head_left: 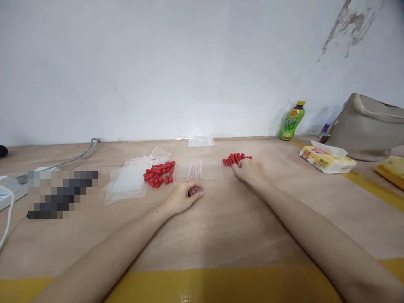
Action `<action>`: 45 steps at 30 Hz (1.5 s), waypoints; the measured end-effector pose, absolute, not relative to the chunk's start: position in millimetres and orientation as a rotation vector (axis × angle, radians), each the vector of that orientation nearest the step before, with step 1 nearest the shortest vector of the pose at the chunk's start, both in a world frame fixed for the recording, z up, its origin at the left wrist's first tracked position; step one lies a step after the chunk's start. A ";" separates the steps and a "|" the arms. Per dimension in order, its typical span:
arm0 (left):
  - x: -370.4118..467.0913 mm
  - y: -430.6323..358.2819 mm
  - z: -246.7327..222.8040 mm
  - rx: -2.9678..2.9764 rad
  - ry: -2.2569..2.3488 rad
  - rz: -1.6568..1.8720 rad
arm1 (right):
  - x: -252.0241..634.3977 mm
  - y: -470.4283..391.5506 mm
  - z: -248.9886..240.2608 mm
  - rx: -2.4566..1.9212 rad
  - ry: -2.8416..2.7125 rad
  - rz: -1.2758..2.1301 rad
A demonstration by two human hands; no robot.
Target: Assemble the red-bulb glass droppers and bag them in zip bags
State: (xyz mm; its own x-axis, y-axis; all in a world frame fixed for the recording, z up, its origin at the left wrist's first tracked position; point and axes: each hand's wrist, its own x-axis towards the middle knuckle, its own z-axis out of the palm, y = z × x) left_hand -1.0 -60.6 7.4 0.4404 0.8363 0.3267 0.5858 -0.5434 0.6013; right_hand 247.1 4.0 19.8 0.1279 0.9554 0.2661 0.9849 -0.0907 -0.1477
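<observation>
My left hand (185,196) rests on the table with its fingers loosely curled and the thumb apart, holding nothing I can see. Just beyond it lies a row of clear thin glass tubes (200,170). To their left is a heap of red rubber bulbs (156,173), with a couple lying loose near the tubes. On the right, droppers (233,158) with red bulbs on clear tubes lie side by side. My right hand (251,169) is closed at these droppers, its fingertips pinching at one of the tubes; the hand covers part of the group.
Clear plastic bags (129,176) lie left of the bulbs, another bag (200,142) by the wall. At right stand a green bottle (292,121), a tissue pack (328,158) and a grey bag (366,126). Cables (78,158) lie at left. Yellow tape (176,284) crosses the front.
</observation>
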 end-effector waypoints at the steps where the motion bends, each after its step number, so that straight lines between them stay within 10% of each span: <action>1: -1.0 -60.7 7.5 2.296 1.203 0.851 | 246.5 3.9 19.4 -2.115 -1.886 -0.159; 15: 0.0 -61.9 6.5 2.405 1.229 0.843 | 200.3 9.0 24.6 -2.122 -2.006 0.021; 26: -47.4 -42.7 17.4 3.017 2.180 0.533 | 194.8 10.4 29.7 -2.112 -1.997 0.083; 45: -33.7 -54.4 24.9 2.993 2.060 0.699 | 235.4 -51.3 -12.8 -1.101 -2.174 -0.036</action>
State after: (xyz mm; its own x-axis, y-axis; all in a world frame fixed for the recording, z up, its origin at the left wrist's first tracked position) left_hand -33.7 -54.4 24.9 0.3612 0.7321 0.5775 0.9324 -0.2754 -0.2340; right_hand 235.4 -51.3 -12.8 -0.4020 0.7006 0.5896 0.7198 0.6397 -0.2694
